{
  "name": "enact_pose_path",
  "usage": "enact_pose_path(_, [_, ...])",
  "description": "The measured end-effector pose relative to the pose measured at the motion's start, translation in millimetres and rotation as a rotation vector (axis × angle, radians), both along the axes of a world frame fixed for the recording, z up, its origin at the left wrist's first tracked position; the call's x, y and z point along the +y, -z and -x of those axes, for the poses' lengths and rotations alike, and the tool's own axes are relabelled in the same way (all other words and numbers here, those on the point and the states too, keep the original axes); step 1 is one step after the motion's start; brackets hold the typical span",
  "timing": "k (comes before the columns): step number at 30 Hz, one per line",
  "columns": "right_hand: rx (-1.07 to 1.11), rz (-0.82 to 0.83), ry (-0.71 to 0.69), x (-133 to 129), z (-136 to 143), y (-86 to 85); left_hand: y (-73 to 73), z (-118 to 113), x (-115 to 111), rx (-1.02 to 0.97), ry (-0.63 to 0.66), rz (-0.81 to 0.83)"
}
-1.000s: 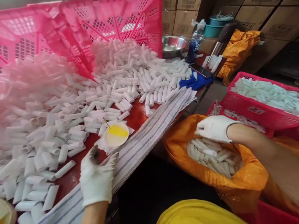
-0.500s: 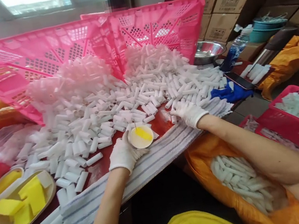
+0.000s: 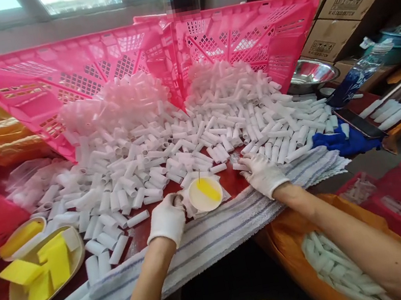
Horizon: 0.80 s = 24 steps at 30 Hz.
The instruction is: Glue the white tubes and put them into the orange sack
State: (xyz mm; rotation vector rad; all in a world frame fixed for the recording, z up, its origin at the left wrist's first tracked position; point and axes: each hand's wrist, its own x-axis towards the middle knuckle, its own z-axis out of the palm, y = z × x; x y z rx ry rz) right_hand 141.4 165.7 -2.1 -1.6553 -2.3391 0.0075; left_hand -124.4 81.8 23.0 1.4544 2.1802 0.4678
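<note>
White-gloved, my left hand (image 3: 166, 220) is closed just left of a small round dish (image 3: 205, 194), its fingers curled; what they hold, if anything, is too small to tell. The dish holds a yellow piece with a thin pin standing in it. On the right, my right hand (image 3: 264, 174), also gloved, has its thumb and fingers at a short white tube (image 3: 240, 167) lying near the pile's edge. A large heap of white tubes (image 3: 160, 141) spreads behind both hands. A striped towel (image 3: 201, 243) runs along the table's front edge.
Pink crates (image 3: 92, 65) stand behind the heap. A tray of yellow sponges (image 3: 45, 270) is at left. To the right are a bottle (image 3: 357, 73), phone (image 3: 361, 122), blue cloth (image 3: 333, 143) and metal bowl (image 3: 311, 73). An orange sack (image 3: 286, 238) of white pieces hangs below the table's edge.
The view has shifted, so the scene sits farther right. My left hand has let go of the dish and drawn to its left, fingers now curled. My right hand has closed on the short tube.
</note>
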Motion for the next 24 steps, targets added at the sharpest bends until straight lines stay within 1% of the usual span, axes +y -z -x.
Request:
enact_pose_path(3, [0.119,-0.01,-0.137,-7.6,20.3,13.2,-4.2,-4.7,3.4,-0.003,0.06,0.096])
enact_pose_path(6, [0.166,0.048,-0.282,-10.5,39.1,23.2,-4.1,-8.2,9.4,-0.002,0.131,0.147])
enact_pose_path(9, [0.174,0.075,-0.332,-10.6,47.8,26.3,0.7,-9.8,14.2,-0.025,0.141,0.157])
enact_pose_path(12, [0.168,0.052,-0.334,-10.8,47.6,26.5,6.2,-11.5,16.9,-0.045,0.098,0.144])
enact_pose_path(14, [0.147,0.038,-0.334,-12.3,46.3,28.3,7.2,-10.9,18.6,-0.015,0.075,0.133])
enact_pose_path(17, [0.171,0.038,-0.348,-17.6,45.5,33.7,3.4,-3.6,20.3,0.071,0.086,0.125])
enact_pose_path(19, [0.283,0.044,-0.357,-20.5,44.2,35.0,-1.1,4.0,19.2,0.096,0.104,0.121])
enact_pose_path(21, [0.444,0.046,-0.345,-17.6,40.0,30.1,-5.7,10.3,15.1,0.07,0.11,0.123])
enact_pose_path(22, [0.513,0.045,-0.314,-12.3,36.5,24.8,-7.4,12.1,12.0,0.048,0.112,0.128])
enact_pose_path(24, [0.567,0.02,-0.179,7.9,27.1,9.7,-9.0,12.1,4.8,-0.001,0.112,0.135])
